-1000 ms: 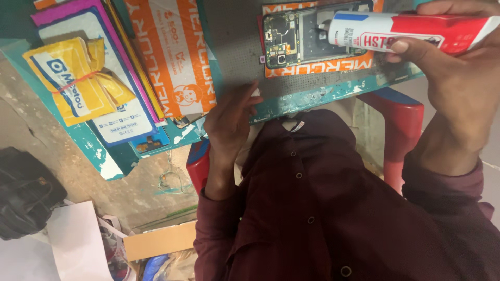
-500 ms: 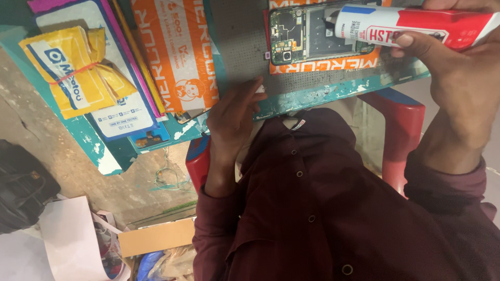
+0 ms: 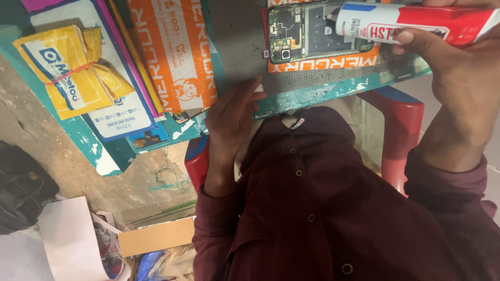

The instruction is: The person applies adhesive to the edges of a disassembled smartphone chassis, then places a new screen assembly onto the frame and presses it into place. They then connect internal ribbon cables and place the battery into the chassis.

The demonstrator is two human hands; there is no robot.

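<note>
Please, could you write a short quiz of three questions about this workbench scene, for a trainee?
1. True or false: the right hand holds a white, red and blue tube with its nozzle over the opened phone.
2. Where does the left hand rest? A) on the yellow packet; B) at the near edge of the table, touching the grey mat; C) on the phone.
3. Fill in: the opened phone lies on an ___ package.
Key: 1 true; 2 B; 3 orange.
</note>
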